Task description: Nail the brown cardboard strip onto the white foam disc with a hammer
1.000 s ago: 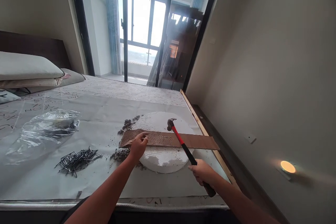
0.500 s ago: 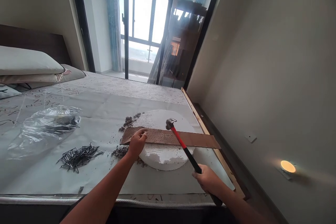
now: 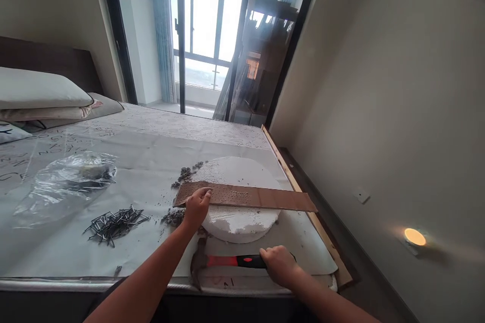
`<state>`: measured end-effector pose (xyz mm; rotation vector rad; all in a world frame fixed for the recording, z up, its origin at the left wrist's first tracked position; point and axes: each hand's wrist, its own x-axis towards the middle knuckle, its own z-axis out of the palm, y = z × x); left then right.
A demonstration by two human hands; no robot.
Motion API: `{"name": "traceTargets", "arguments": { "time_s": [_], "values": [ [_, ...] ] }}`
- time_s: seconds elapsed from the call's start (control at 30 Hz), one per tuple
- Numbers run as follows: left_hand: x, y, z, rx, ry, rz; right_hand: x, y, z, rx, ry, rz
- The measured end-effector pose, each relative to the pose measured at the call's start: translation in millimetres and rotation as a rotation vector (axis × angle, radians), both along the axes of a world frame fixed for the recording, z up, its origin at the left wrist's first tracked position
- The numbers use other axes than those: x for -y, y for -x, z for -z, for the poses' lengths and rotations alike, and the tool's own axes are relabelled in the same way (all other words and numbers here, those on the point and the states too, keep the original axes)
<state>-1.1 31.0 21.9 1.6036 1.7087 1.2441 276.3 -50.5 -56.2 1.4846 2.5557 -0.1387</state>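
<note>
My left hand [image 3: 197, 208] presses on the left end of a brown wooden strip [image 3: 257, 198] studded with rows of small nail heads. The strip lies across a round white foam disc [image 3: 238, 222]. My right hand [image 3: 278, 265] grips the black end of a red-and-black hammer [image 3: 223, 261], which lies flat on the sheet near the front edge of the bed, head pointing left.
A pile of dark nails [image 3: 113, 222] lies at left, with a clear plastic bag [image 3: 64, 184] behind it. Grey crumbs [image 3: 184, 175] surround the disc. A paper sheet [image 3: 132, 161] covers the bed. Pillows [image 3: 41, 96] are at far left, a wall and lit lamp [image 3: 415, 237] at right.
The hammer came away from above the strip and was swung down and left; it now lies flat along the bed's front edge, still in my right hand. My left hand stayed put.
</note>
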Motion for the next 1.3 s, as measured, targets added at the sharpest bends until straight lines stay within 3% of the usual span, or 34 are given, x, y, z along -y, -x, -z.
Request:
{"name": "traceTargets", "arguments": {
  "time_s": [0.2, 0.33, 0.4, 0.53, 0.63, 0.7, 0.8, 0.9, 0.97, 1.0, 1.13, 1.3],
  "values": [
    [8.1, -15.6, 6.2, -0.069, -0.053, 0.102, -29.0, -7.9, 17.8, -0.080, 0.039, 0.102],
    [21.5, -34.9, 6.4, 0.005, -0.064, 0.238, -17.6, -2.6, 5.8, -0.183, 0.002, 0.144],
    [31.0, -50.8, 9.6, 0.177, 0.003, 0.295, -1.6, 13.4, -6.7, -0.267, -0.031, 0.119],
    [48.2, -90.9, 22.7, 0.811, 0.281, 0.410, 30.4, 69.5, -31.5, -0.519, 0.037, -0.143],
    [48.4, -105.7, 27.4, 0.932, 0.313, 0.450, 40.1, 101.9, -43.0, -0.630, 0.079, -0.175],
    [40.4, -100.7, 23.8, 0.764, 0.264, 0.445, 37.7, 105.4, -46.7, -0.692, 0.065, -0.127],
    [23.8, -80.4, 13.1, 0.248, 0.106, 0.406, 18.0, 86.7, -51.2, -0.703, -0.009, -0.033],
    [11.8, -64.9, 8.5, -0.289, -0.011, 0.360, -28.2, 64.1, -62.2, -0.606, -0.150, 0.108],
    [6.2, -63.1, 11.2, -0.523, -0.006, 0.348, -71.0, 60.0, -71.7, -0.430, -0.253, 0.133],
    [3.3, -64.2, 13.8, -0.602, 0.008, 0.346, -93.3, 62.1, -75.5, -0.298, -0.267, 0.099],
    [-12.0, -69.8, 25.8, -0.769, 0.064, 0.351, -165.1, 86.1, -75.7, -0.170, -0.216, 0.017],
    [-29.7, -63.2, 34.2, -0.821, 0.050, 0.309, -198.3, 107.6, -56.8, -0.062, -0.180, -0.082]
  ]
}}
